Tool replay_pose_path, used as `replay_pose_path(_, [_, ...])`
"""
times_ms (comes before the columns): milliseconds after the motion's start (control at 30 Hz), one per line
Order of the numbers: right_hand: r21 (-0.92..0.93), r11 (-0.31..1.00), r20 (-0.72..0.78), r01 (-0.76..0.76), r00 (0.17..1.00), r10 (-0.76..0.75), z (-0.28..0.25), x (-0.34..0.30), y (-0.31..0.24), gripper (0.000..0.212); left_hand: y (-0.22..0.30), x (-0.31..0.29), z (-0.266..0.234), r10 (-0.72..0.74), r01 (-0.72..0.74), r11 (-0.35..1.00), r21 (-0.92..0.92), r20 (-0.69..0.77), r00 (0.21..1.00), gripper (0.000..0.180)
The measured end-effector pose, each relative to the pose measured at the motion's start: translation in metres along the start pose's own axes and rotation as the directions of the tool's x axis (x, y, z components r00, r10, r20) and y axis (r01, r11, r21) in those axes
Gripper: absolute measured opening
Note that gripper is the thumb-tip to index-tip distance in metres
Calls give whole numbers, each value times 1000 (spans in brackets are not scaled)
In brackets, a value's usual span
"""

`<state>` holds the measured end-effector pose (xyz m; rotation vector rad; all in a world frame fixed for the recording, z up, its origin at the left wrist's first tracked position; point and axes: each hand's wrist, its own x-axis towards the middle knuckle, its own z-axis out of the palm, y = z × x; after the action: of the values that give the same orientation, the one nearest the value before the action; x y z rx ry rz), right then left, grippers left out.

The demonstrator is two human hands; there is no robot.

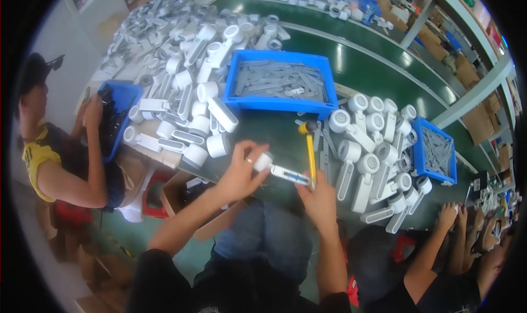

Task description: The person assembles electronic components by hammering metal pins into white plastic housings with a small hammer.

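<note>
My left hand grips the round head of a white handheld fan body that lies across the table edge in front of me. My right hand holds the yellow handle of a small hammer, its head pointing away from me, right beside the fan's handle. A heap of the same white fan bodies lies to my left and another pile to my right.
A blue bin of grey flat parts stands straight ahead, a smaller blue bin at the right. A green conveyor belt runs behind. One person sits at the left by a blue bin; another person's hands work at the right.
</note>
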<state>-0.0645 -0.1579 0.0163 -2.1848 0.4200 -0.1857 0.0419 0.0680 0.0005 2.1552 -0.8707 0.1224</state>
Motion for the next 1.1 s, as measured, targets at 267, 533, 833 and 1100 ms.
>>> replay_pose_path(267, [360,910,8,-203,977,215,-1,-12,13,76,15,77,-38,210,-170,970,175,-243,947,44])
replay_pose_path(533, [590,804,-106,-71,981,164,5,-25,29,49,-53,286,30,390,-467,765,443,257,884,28])
replay_pose_path(833, [558,830,-165,1,980,110,11,-28,37,38,-43,293,23,401,-375,823,427,30,916,16])
replay_pose_path(1100, [817,575,-89,-33,979,183,5,-47,6,41,77,26,9,-372,457,514,-726,291,881,21])
